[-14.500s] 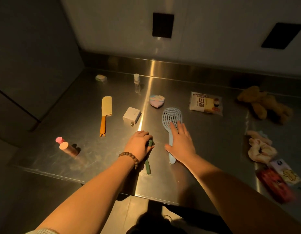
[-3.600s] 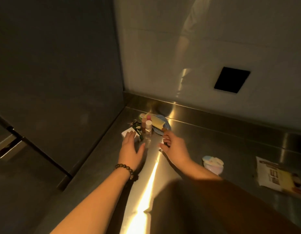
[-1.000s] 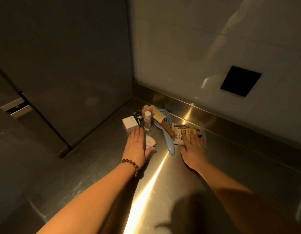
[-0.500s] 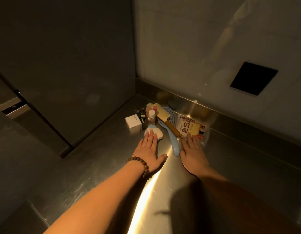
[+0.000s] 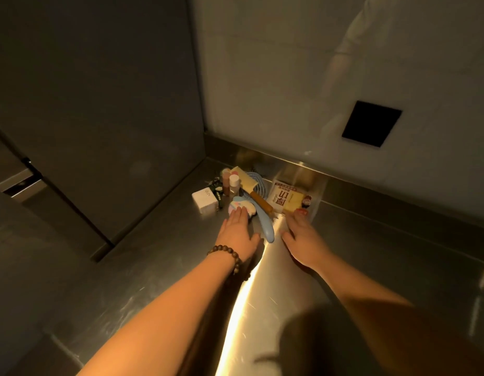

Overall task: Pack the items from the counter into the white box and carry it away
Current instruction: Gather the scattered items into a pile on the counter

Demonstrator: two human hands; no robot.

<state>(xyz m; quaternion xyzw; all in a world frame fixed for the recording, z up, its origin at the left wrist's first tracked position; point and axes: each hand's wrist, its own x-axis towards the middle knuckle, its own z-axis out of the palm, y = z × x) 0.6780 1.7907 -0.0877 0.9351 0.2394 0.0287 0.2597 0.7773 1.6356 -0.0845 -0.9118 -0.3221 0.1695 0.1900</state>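
From the head camera I see both hands flat on the steel worktop (image 5: 371, 253), pressed toward a cluster of items in its back corner. My left hand (image 5: 236, 234), a bead bracelet (image 5: 230, 256) at the wrist, lies open with fingers straight, the fingertips resting on a pastel round case (image 5: 242, 206). My right hand (image 5: 303, 241) is likewise open and holds nothing; its fingertips touch the near edge of a printed snack packet (image 5: 287, 200). Between the hands lies a blue hairbrush (image 5: 263, 221), with a yellow spatula (image 5: 249, 185) across its head. Just left of the pastel case sits a small white cube box (image 5: 205, 200), and behind it stand small bottles (image 5: 231, 184). I cannot see a larger white packing box. A black square panel (image 5: 371, 123) marks the wall.
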